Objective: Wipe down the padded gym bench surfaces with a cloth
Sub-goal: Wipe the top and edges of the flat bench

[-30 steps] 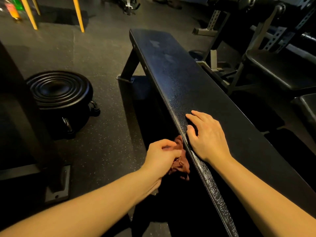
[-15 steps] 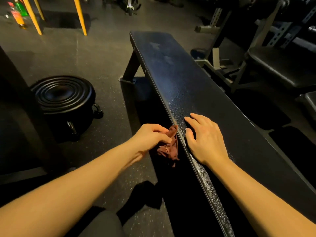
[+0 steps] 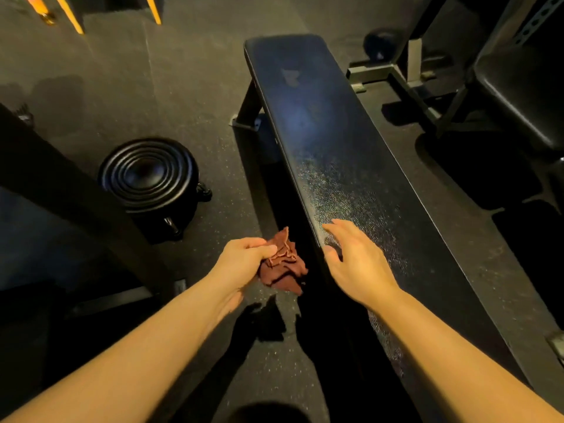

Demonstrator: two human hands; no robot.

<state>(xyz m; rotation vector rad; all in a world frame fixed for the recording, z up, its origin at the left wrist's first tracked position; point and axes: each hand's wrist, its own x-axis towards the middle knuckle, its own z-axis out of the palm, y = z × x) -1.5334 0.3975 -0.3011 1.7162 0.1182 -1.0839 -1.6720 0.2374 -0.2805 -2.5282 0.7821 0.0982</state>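
Observation:
A long black padded bench (image 3: 329,126) runs from the near right to the far middle, its top speckled with droplets near my hands. My left hand (image 3: 244,257) grips a crumpled dark red cloth (image 3: 283,267), held off the bench's left side and not touching the pad. My right hand (image 3: 357,261) hovers at the bench's left edge with fingers spread and relaxed; its thumb is close to the rim.
A round black ribbed stool on castors (image 3: 149,175) stands on the rubber floor to the left. A dark beam (image 3: 52,181) crosses the left foreground. Another padded seat (image 3: 525,93) and metal frame legs (image 3: 412,74) are at the right. Yellow legs (image 3: 73,16) show at the top left.
My left hand pulled the cloth away from the bench's side edge, leftward. My right hand lifted from flat on the pad to a loose hover. The view tilted down.

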